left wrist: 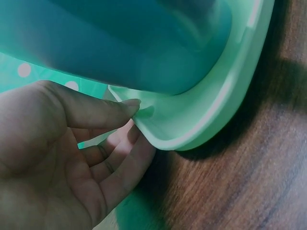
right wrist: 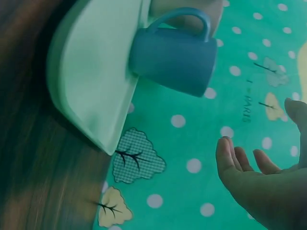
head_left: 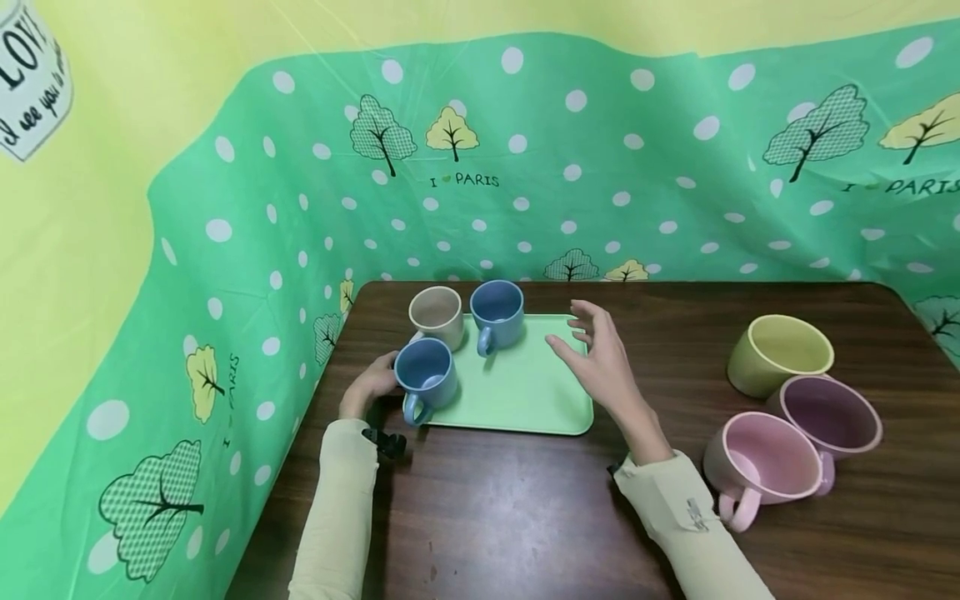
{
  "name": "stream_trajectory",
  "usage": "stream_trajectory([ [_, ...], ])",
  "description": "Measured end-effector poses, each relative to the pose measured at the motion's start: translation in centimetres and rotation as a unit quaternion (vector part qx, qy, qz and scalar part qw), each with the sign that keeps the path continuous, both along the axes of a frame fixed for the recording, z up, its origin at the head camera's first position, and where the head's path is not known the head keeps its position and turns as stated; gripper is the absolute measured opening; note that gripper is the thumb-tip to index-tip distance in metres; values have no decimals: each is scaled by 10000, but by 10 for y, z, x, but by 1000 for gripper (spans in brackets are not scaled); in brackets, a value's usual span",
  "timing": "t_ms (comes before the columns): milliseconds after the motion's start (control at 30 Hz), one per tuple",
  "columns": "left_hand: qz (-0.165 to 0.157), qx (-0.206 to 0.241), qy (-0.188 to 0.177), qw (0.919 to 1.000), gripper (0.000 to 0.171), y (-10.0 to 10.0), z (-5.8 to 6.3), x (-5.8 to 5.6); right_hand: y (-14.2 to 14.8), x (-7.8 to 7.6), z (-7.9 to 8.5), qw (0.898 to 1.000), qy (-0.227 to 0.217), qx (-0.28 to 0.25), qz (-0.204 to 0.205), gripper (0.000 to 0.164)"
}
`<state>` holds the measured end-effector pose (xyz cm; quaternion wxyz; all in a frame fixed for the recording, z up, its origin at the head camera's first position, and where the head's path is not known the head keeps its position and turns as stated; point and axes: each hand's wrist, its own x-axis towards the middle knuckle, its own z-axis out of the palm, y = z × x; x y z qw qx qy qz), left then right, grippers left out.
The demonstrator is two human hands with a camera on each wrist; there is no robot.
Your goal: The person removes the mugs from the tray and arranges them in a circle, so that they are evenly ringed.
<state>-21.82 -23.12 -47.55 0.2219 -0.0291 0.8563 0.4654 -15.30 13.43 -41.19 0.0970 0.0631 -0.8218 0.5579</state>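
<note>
A light green tray lies on the dark wooden table, bearing two blue mugs and a grey-beige mug at its left side. The front blue mug stands at the near left corner; the other blue mug is at the back. My left hand pinches the tray's rim near that corner, thumb on top and fingers beneath, as the left wrist view shows. Above the tray's right end, my right hand hovers with fingers spread and nothing held; in the right wrist view it is apart from the tray.
On the right of the table stand a yellow-green mug, a purple mug and a pink mug, close together. A green and yellow printed cloth hangs along the back and left.
</note>
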Motion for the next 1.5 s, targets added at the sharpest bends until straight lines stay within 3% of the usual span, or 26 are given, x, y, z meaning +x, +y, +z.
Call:
stream_trajectory([
  [300, -35, -280, 66, 9996, 43, -2, -1, 0, -10, -41, -8, 9993, -310, -95, 165, 80],
  [600, 7, -341, 146, 9993, 45, -2, -2, 1, -27, -74, -26, 9960, -587, 159, 651, 94],
  [900, -84, -547, 270, 9981, 51, -3, -3, 4, -47, -91, -49, 9905, -841, 628, 889, 105],
  [1233, -82, -464, 231, 9986, 51, -1, 3, 6, -54, -100, -47, 9895, -860, 666, 947, 112],
  [1500, 69, -369, 123, 9992, 44, 1, 1, 3, -55, -98, -46, 9938, -591, 624, 710, 105],
])
